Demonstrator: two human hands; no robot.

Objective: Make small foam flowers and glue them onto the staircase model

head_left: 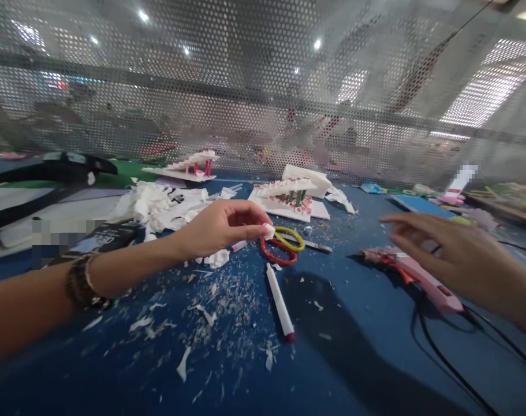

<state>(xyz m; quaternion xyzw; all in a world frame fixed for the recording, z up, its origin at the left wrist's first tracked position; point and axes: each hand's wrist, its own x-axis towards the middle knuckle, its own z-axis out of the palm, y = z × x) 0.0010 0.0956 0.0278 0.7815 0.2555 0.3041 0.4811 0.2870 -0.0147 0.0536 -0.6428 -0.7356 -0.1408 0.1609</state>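
Note:
My left hand (228, 228) is closed in a pinch on a small white piece (268, 231), perhaps foam or crumpled paper. Just beyond it lie scissors (291, 247) with one red and one yellow handle loop. A white marker (280, 301) with a dark pink end rests below them on the blue table. My right hand (453, 248), slightly blurred, hovers over a pink glue gun (431, 280) with its fingers stretched out, holding nothing. The glue gun lies on its side, its dark nozzle towards the left.
Two small white stair models stand at the back, one on green posts (288, 196), one on red posts (193, 164). Crumpled white paper (159, 202) is heaped at left. White scraps (228, 318) litter the blue table. A black cord (444, 352) trails at right; perforated metal (254, 86) rises behind.

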